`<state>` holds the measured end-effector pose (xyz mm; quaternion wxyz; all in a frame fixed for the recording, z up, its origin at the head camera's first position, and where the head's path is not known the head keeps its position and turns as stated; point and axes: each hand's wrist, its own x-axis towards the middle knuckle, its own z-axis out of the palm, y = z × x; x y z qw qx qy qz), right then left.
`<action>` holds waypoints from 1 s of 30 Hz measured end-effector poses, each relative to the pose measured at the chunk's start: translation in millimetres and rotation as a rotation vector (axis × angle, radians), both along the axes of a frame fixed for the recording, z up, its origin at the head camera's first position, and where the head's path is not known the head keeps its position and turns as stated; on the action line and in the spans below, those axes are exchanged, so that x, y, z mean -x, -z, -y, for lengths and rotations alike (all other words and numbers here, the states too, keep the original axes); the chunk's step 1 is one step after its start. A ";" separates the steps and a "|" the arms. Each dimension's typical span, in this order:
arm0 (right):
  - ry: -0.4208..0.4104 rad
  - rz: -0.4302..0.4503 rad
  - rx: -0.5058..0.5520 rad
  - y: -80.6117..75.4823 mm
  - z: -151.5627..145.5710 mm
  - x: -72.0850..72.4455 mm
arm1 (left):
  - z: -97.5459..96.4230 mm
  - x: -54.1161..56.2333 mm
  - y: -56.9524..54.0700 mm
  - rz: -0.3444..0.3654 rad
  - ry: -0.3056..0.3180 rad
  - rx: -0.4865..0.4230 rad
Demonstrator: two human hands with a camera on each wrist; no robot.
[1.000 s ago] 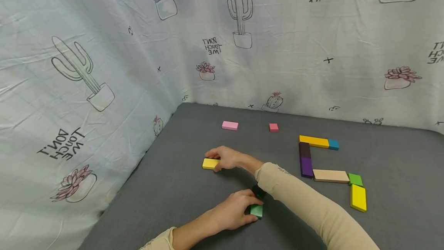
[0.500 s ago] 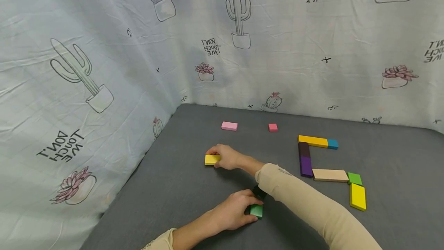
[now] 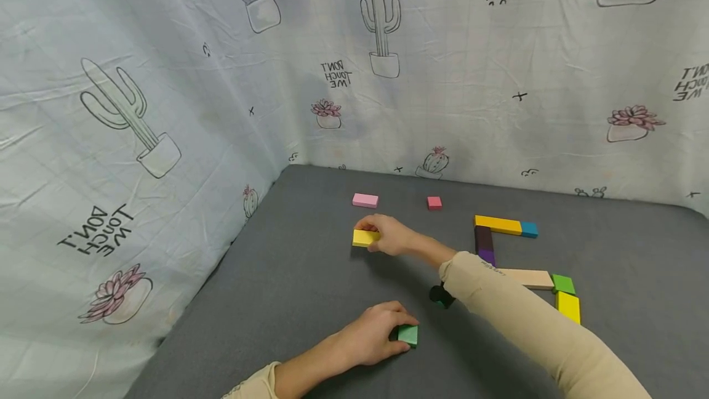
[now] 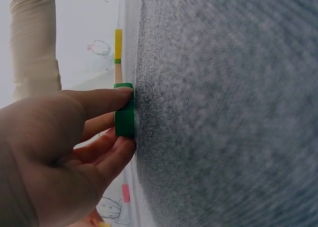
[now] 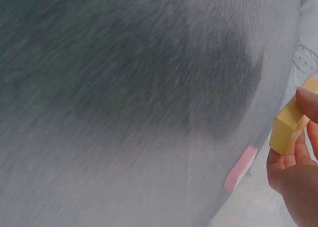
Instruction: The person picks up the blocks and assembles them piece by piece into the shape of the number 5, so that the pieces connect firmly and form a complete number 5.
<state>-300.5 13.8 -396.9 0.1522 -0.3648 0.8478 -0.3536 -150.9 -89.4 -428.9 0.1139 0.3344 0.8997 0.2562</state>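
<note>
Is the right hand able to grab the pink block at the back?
Probably not straight away: the right hand is pinching a yellow block, so it would likely have to put that down first. The pink block lies just beyond, with no other block seen blocking the way.

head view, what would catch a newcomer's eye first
Likely the bent line of colored blocks on the right side of the gray cloth, partly behind a sleeve. Then the yellow block that the right hand holds above the cloth, and the green block in the left hand.
</note>
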 end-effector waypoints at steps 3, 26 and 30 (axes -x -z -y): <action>0.016 -0.005 0.008 -3.1 -16.1 2.5 | -0.6 0.2 -0.1 0.010 -0.004 -0.003; -0.026 -0.082 0.028 -4.5 -122.0 -16.1 | -0.5 -4.3 2.3 0.025 -0.014 -0.001; -0.037 -0.063 0.018 -7.5 -135.7 -22.4 | 0.2 -3.4 1.5 -0.003 -0.019 0.001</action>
